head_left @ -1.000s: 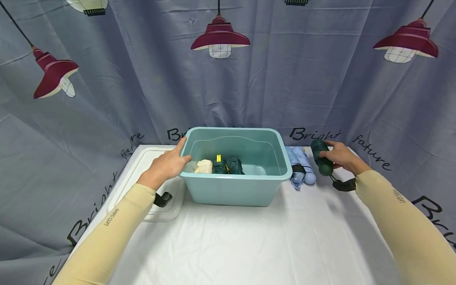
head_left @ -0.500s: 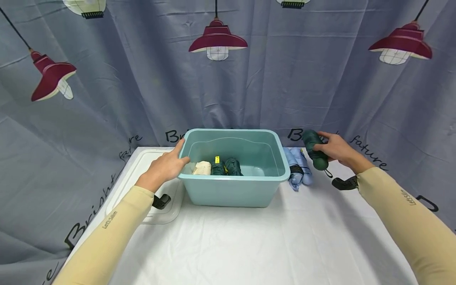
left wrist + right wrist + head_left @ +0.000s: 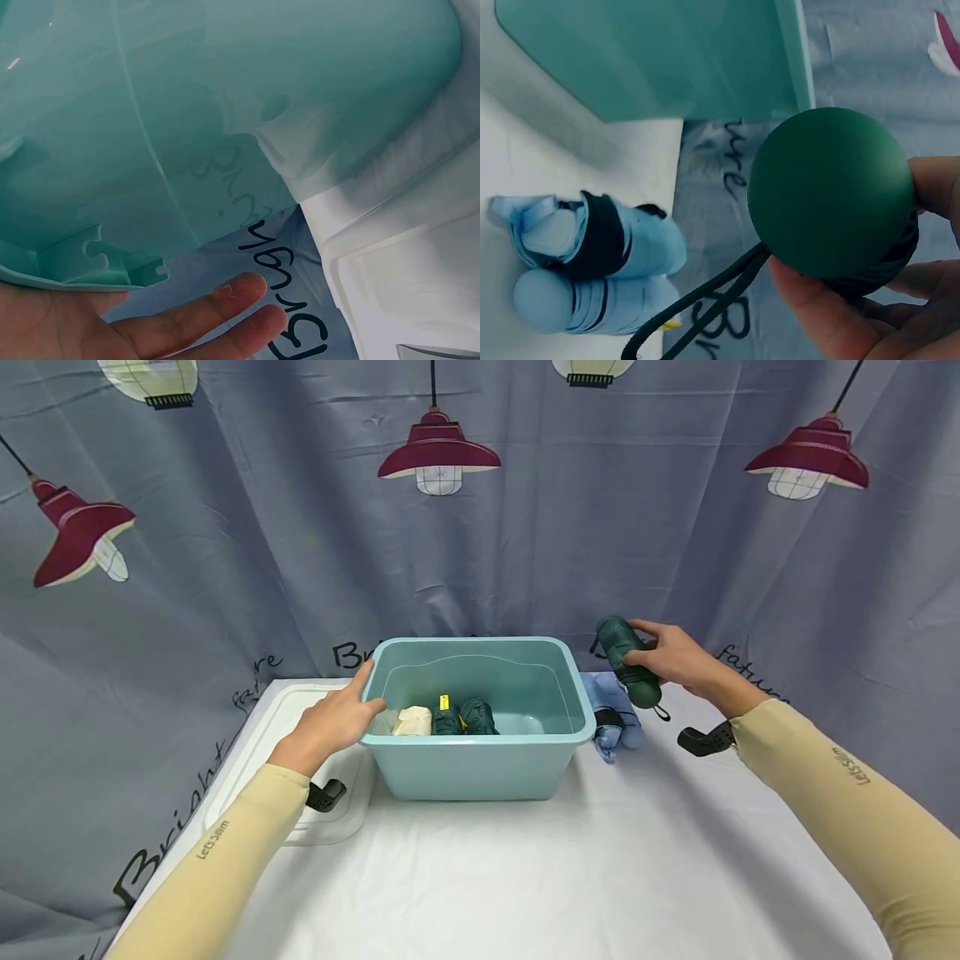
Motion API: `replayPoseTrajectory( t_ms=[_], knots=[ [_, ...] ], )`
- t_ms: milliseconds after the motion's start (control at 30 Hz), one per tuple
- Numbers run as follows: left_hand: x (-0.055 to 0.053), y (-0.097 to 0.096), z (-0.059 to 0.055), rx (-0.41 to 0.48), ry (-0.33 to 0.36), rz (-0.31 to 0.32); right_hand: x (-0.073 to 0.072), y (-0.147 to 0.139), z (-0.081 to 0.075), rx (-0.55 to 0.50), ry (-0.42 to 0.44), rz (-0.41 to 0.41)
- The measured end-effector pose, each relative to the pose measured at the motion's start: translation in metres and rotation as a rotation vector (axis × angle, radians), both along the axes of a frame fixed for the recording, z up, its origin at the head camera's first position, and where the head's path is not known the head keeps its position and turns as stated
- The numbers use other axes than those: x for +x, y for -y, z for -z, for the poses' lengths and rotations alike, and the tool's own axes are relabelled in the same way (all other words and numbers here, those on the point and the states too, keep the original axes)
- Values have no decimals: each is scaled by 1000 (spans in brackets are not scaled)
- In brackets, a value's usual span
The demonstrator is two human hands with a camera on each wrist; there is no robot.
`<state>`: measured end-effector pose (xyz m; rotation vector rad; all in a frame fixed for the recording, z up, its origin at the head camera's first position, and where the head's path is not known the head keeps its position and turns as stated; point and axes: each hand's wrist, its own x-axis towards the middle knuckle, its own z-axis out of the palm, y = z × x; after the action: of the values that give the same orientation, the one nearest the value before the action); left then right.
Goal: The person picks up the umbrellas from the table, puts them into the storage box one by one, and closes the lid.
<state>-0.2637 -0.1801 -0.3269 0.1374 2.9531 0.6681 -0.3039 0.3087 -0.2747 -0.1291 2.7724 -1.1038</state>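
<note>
My right hand (image 3: 678,664) grips a folded dark green umbrella (image 3: 628,662), lifted and tilted to the right of a teal plastic bin (image 3: 468,768). In the right wrist view its round handle end (image 3: 829,191) faces the camera, with a wrist loop (image 3: 705,307) hanging from it. At the bin's left rim rests my left hand (image 3: 330,722), its fingers extended along the outside in the left wrist view. Inside the bin lie a cream folded bundle (image 3: 412,722) and two dark green ones, one with a yellow tag (image 3: 444,702); the front wall partly hides them.
Two light blue folded umbrellas (image 3: 622,247) lie side by side on the white table (image 3: 480,877), right of the bin. A whitish lid (image 3: 348,785) lies flat to the left, under my left arm. Behind hangs a grey-blue curtain (image 3: 315,543) with printed lamps.
My right hand has lifted the green umbrella off the table area and carried it left and up toward the bin. The left hand stays at the rim; the head view has shifted slightly.
</note>
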Motion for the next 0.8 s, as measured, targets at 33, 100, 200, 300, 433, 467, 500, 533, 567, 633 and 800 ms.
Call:
replayPoseTrajectory(
  t_ms=[33, 100, 200, 300, 433, 467, 500, 533, 567, 633, 800],
  knots=[
    [1, 2, 0, -1, 3, -6, 0, 5, -1, 4, -4, -8],
    [3, 4, 1, 0, 6, -6, 1, 12, -4, 20, -13, -19],
    [3, 5, 1, 3, 3, -3, 4, 19, -11, 39, -28, -37],
    [2, 4, 0, 0, 3, -5, 9, 26, -19, 34, -31, -64],
    [1, 3, 0, 2, -2, -9, 12, 37, -29, 20, -18, -98],
    [1, 3, 0, 3, -3, -9, 13, 39, -31, 19, -15, -107],
    [0, 3, 0, 3, -4, -9, 13, 42, -33, 19, -12, -116],
    [0, 3, 0, 2, -4, -7, 14, 44, -35, 23, -11, -124],
    [0, 3, 0, 3, -4, -6, 14, 47, -37, 29, -12, -133],
    [0, 4, -1, 6, -4, -5, 15, 53, -41, 46, -15, -151],
    [0, 4, -1, 3, -1, -6, 15, 68, -48, 76, 15, -185]
  ],
)
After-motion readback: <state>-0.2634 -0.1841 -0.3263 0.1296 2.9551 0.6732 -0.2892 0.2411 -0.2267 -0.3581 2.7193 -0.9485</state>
